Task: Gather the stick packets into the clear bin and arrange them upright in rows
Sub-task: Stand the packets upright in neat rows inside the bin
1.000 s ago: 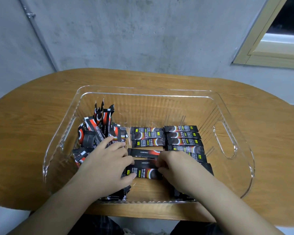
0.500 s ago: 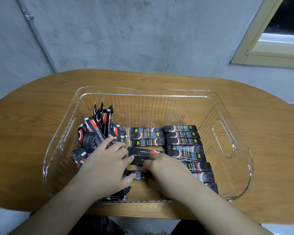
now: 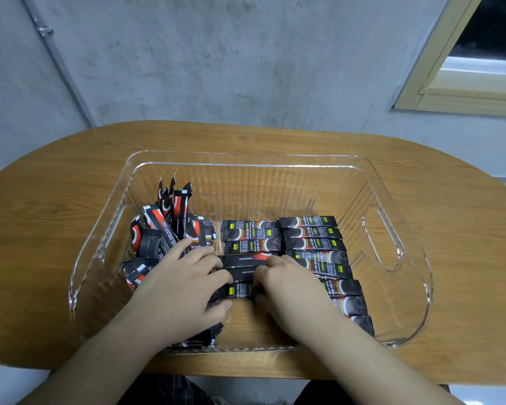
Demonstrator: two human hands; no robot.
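A clear bin (image 3: 246,159) sits on the wooden table and holds many black and red stick packets. A loose, partly standing heap of packets (image 3: 170,220) fills its left side. Flat rows of packets (image 3: 313,244) lie in the middle and right. My left hand (image 3: 181,285) rests fingers spread over the heap and touches the left end of the middle packets. My right hand (image 3: 287,285) pinches the right end of a black packet (image 3: 240,290) lying crosswise in the middle row. Both hands hide the packets under them.
The bin has a handle slot in its right wall (image 3: 380,238). The oval wooden table (image 3: 465,235) stands against a grey concrete wall, with a window frame (image 3: 462,83) at the upper right and a pipe (image 3: 59,62) at the upper left.
My right hand has slid left along the middle row, uncovering more packets of the right row. The packet under it now lies closer to the rows behind. My left hand barely moved.
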